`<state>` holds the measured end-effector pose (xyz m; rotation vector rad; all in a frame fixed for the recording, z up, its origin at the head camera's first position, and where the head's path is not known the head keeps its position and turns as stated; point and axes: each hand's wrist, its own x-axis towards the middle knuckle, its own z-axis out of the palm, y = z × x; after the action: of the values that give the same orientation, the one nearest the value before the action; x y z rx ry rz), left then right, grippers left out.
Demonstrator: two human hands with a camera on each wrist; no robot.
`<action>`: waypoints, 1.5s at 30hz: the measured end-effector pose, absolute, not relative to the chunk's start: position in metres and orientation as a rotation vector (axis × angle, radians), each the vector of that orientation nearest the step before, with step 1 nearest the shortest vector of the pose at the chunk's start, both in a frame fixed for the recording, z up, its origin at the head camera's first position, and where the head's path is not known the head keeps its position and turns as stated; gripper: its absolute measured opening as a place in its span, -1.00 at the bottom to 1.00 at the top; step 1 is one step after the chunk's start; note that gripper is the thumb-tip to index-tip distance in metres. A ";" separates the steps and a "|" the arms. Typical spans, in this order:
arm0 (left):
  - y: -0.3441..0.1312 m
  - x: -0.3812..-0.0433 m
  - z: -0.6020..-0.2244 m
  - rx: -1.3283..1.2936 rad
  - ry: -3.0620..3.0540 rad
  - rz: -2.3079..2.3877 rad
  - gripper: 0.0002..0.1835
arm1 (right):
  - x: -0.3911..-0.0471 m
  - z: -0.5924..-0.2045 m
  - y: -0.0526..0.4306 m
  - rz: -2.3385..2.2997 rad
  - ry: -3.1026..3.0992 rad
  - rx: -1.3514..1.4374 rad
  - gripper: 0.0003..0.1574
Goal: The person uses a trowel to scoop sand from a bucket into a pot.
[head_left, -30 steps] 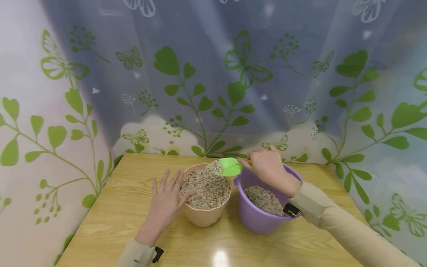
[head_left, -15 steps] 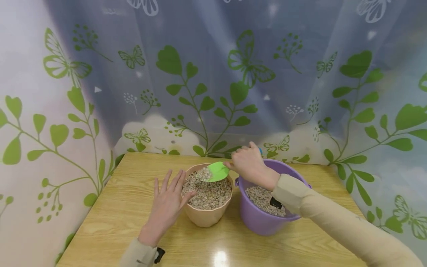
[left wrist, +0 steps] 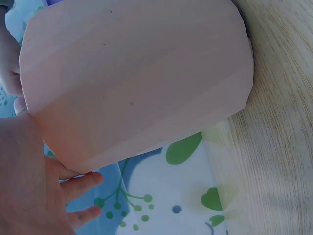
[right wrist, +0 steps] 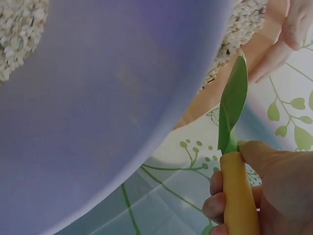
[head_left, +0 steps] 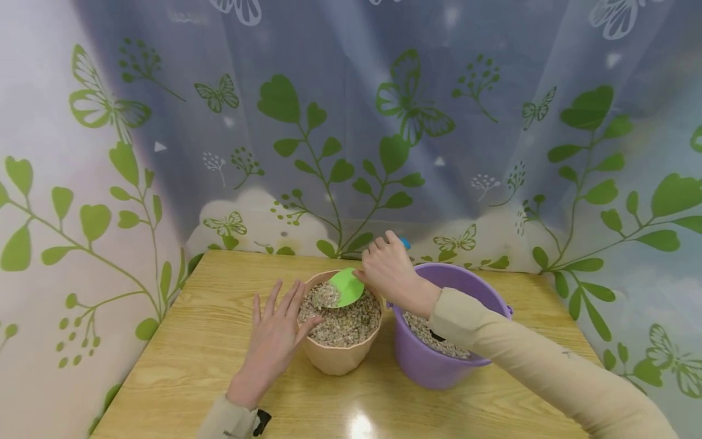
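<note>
My right hand [head_left: 388,268] grips the yellow handle [right wrist: 238,196] of a green trowel [head_left: 348,286], its fingers curled round it in the right wrist view. The trowel's blade carries a small heap of gravel [head_left: 327,296] and tilts down over a peach faceted pot [head_left: 337,358], which is filled close to its rim with the same gravel. Straight and spread, the fingers of my left hand [head_left: 274,341] rest against the pot's left rim, the thumb on its near edge. In the left wrist view the pot's wall [left wrist: 137,83] fills most of the picture.
Right of the pot stands a purple bucket [head_left: 428,366] with gravel [head_left: 433,335] low inside it, partly hidden under my right forearm. Both containers are on a wooden table [head_left: 181,347]. A curtain [head_left: 340,122] with leaf and butterfly prints hangs behind the table.
My right hand has moved left from above the bucket, bringing the loaded trowel over the middle of the pot and tilting its blade. The left hand stays at the pot's rim.
</note>
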<state>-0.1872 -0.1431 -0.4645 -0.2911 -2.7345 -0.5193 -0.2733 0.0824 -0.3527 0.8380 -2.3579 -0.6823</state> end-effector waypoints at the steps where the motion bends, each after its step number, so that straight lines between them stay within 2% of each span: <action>1: -0.143 -0.187 -0.465 -0.291 -2.734 -0.518 -0.17 | -0.274 -0.353 0.082 -0.702 -2.338 0.832 -0.30; 17: -0.142 -0.187 -0.464 -0.294 -2.729 -0.543 -0.17 | -0.280 -0.347 0.112 -0.893 -2.056 0.748 -0.32; 29: -0.141 -0.187 -0.461 -0.307 -2.714 -0.496 -0.15 | -0.265 -0.333 0.184 -0.487 -2.142 0.656 -0.26; 34: -0.141 -0.186 -0.457 -0.299 -2.722 -0.420 -0.15 | -0.252 -0.341 0.225 -0.422 -2.131 0.624 -0.29; 40: -0.122 -0.187 -0.442 -0.348 -2.703 -0.445 -0.12 | -0.243 -0.360 0.262 -0.454 -2.102 0.671 -0.17; 45: -0.082 -0.187 -0.428 -0.501 -2.624 -0.423 -0.09 | -0.243 -0.379 0.279 -0.660 -2.161 0.719 -0.34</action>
<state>-0.1874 -0.0820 -0.4284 -0.5007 -2.6238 -0.4234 -0.2428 0.2787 -0.3786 0.7186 -2.1611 -0.6598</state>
